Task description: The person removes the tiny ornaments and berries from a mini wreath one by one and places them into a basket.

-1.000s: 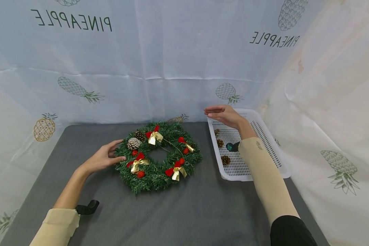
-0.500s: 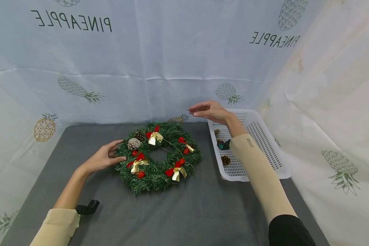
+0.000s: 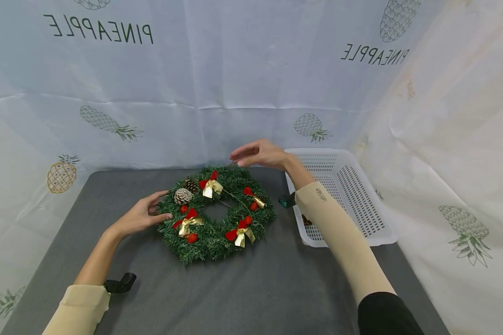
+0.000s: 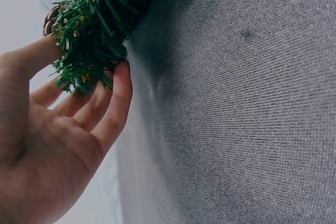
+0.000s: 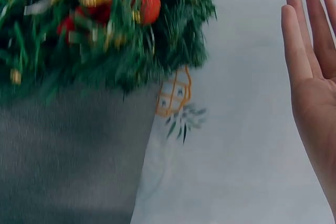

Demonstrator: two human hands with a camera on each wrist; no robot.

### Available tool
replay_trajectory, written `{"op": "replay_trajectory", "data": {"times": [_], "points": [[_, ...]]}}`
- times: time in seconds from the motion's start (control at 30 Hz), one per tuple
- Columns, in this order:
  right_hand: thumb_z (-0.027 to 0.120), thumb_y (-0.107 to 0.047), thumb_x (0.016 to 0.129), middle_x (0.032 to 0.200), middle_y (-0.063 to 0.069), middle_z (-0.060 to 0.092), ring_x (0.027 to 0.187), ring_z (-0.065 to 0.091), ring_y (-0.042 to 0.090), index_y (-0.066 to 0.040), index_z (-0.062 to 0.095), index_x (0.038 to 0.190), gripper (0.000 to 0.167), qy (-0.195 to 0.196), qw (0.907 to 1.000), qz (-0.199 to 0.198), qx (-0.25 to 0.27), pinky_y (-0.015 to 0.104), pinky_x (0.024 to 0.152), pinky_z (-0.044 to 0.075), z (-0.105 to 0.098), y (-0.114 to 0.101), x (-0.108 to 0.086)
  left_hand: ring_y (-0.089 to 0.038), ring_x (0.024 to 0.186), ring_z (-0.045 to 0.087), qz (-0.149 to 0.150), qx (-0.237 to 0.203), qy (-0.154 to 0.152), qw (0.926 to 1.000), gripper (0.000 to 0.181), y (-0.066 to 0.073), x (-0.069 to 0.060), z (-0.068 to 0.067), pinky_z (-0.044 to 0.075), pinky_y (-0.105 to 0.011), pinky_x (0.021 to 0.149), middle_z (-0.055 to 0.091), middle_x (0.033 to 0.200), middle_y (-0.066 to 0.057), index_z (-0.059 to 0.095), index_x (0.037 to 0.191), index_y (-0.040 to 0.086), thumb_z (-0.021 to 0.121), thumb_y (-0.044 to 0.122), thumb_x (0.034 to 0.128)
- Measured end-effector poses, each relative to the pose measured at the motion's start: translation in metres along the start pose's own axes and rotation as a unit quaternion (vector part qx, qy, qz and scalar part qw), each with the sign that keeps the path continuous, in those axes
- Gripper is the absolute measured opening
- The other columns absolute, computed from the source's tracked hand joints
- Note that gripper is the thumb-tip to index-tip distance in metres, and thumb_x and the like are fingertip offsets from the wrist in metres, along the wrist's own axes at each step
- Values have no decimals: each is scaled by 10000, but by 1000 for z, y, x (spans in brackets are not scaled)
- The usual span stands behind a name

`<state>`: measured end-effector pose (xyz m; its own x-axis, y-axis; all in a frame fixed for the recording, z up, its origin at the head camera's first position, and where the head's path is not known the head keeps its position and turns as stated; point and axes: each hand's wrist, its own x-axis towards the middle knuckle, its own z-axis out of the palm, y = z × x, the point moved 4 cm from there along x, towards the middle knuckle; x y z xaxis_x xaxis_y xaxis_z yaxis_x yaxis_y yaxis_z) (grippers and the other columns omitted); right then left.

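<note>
A green wreath [image 3: 209, 249] with red and gold bows, red balls and pine cones lies on the table, seen whole in the head view. My left hand [image 3: 139, 216] holds its left edge; in the left wrist view the thumb and fingers [image 4: 119, 100] go round the green sprigs. Above the wreath's back right edge, my right hand [image 3: 261, 153] hovers with straight fingers. In the right wrist view that right hand [image 5: 317, 85] shows a bare palm, apart from the wreath. A pale pine cone [image 3: 182, 196] and a darker pine cone [image 3: 191, 185] sit on the wreath's left side.
A white perforated basket [image 3: 362, 200] stands at the table's right, partly behind my right forearm. One pine cone [image 3: 306, 220] shows inside it. The grey table [image 3: 251, 293] meets a pale pineapple-print cloth [image 3: 234, 70] at the back.
My right hand has moved left from above the basket to the wreath's back right edge. Its forearm now hides some cones in the basket. The left hand and wreath stay put.
</note>
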<state>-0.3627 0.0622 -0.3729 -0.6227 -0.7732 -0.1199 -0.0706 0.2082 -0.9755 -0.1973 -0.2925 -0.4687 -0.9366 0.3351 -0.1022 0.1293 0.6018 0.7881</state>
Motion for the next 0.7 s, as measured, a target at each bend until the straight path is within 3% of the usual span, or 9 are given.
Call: {"op": "replay_trajectory", "data": {"times": [0.27,0.7], "points": [[722,26,1006,1560,299,583,1471,564,485,47,609,1499,506,-473,9981,-198,-345,403,1167,570,37,-2,26,-706,1508,323,-23,31,14,10000,867,-1,0,1,459,-778,1130,217,1711,-444,227,1700,-60,738,213,1055],[746,-27,1015,1600,227,583,1462,609,389,3,586,1539,549,-629,9971,-65,-435,342,1136,585,82,4,55,-698,1511,331,-23,14,26,10000,861,-1,-1,1,463,-779,1126,223,1710,-442,229,1701,-56,733,220,1059]]}}
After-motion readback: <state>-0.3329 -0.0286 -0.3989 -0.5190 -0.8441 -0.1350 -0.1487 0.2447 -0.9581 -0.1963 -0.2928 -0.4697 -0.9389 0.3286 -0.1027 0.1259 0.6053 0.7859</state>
